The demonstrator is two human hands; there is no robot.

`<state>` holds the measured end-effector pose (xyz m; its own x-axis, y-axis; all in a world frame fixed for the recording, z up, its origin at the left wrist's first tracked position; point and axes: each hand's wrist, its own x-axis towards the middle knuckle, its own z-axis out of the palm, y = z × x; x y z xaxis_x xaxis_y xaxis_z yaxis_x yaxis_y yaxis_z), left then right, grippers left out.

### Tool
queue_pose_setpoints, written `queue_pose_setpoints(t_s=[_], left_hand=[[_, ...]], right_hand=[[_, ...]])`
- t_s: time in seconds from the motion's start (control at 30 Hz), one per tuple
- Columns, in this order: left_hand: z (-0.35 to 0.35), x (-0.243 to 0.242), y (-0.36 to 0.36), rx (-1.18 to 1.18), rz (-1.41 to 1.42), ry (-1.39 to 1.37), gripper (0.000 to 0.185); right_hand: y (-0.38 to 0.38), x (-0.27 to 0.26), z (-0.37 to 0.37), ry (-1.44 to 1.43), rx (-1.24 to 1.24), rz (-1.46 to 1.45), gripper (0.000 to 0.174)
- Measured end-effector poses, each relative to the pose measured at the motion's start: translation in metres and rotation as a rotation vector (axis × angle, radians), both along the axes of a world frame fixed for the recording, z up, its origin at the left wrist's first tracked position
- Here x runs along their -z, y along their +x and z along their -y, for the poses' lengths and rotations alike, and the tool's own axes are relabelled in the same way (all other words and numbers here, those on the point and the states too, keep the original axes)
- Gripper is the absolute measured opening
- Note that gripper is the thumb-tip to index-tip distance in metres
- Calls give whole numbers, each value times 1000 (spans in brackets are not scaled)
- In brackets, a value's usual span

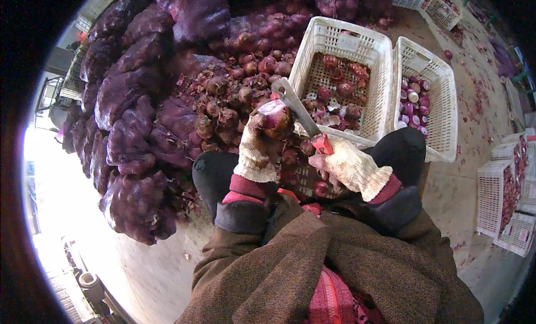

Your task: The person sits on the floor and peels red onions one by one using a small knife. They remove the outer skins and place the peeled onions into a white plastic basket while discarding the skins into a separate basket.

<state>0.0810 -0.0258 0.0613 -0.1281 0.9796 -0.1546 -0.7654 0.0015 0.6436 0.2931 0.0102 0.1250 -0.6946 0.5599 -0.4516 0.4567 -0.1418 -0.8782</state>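
Observation:
My left hand, in a soiled cream knit glove, holds a red onion whose upper side is partly bared to pale purple and white. Opposite it, my right hand in a matching glove grips the red handle of a knife. The broad metal blade slants up and left, its holed end beside the top of the onion. Just beyond the hands is a white plastic crate with onions and loose skins. A second white crate, to its right, holds peeled or trimmed onions.
Loose unpeeled onions lie in a heap ahead, beside stacked purple mesh sacks on the left. Another crate edge shows between my knees, with onions near it. More crates stand at the far right, and skins litter the concrete floor.

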Motion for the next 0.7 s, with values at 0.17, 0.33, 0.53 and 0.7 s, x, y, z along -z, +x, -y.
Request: queue_pose_setpoints(t_s=[0.17, 0.33, 0.53, 0.7], left_hand=[[4, 3, 16, 17, 313, 38, 67], [12, -20, 24, 37, 288, 97, 60], [27, -33, 30, -35, -154, 11, 54], [31, -58, 50, -55, -317, 84, 54]], right_hand=[[-8, 2, 15, 155, 75, -63, 28], [0, -22, 24, -4, 160, -103, 24], [24, -22, 19, -172, 101, -182, 36], [26, -21, 31, 55, 93, -185, 29]])
